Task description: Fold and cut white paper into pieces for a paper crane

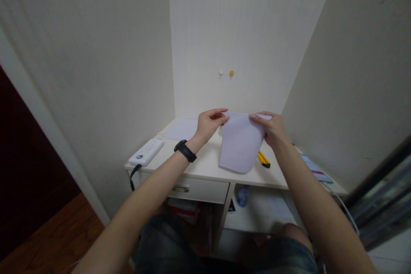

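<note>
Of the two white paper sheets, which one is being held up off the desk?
The sheet pinched at its top corners by the left hand and right hand; the other sheet lies flat at the desk's back left.

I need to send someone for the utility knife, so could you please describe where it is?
On the white desk in the alcove, look under the right edge of the sheet of paper held up by both hands. The utility knife lies there, the only yellow-and-black thing on the desktop.
</note>
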Tool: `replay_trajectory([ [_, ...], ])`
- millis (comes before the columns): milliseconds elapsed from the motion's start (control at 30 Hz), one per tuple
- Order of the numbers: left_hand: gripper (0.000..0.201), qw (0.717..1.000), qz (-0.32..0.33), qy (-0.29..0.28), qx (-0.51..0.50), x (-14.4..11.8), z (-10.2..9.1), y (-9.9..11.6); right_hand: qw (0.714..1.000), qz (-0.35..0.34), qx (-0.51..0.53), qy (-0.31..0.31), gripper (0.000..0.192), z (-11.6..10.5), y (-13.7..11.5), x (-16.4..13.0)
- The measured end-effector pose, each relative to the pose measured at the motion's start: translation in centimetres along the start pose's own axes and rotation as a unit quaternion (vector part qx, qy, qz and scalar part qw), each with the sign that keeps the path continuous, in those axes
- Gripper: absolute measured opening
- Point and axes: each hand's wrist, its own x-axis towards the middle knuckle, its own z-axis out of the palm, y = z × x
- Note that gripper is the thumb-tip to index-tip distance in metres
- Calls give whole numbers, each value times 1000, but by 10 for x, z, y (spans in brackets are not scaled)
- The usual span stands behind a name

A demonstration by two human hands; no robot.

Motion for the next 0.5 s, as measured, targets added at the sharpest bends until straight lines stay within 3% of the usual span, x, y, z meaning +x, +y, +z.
replay_trajectory([
  [500,24,999,12,9,46,2,4,2,1000,-3,12,3,44,-1,4,-2],
])
